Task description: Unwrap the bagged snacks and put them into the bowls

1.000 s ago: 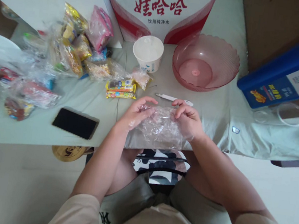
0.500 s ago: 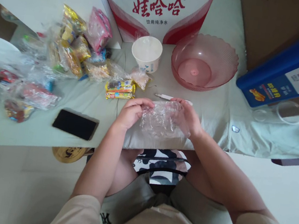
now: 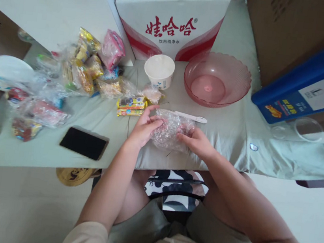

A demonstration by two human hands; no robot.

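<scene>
Both of my hands grip a crumpled clear plastic bag just above the table's near edge. My left hand pinches its left side with thumb and fingers closed on the film. My right hand grips its right side, fingers curled into the plastic. What is inside the bag I cannot make out. A white pen-like tool lies just behind the bag. Two small yellow snack packs lie to the left of my left hand.
A pink plastic bowl and a white paper cup stand at the back by a white and red carton. A heap of wrapped snacks fills the left. A black phone lies front left, a blue box at right.
The bag has been bunched up smaller between my hands, and both hands have drawn closer together. The camera view has tilted upward, showing more of the carton.
</scene>
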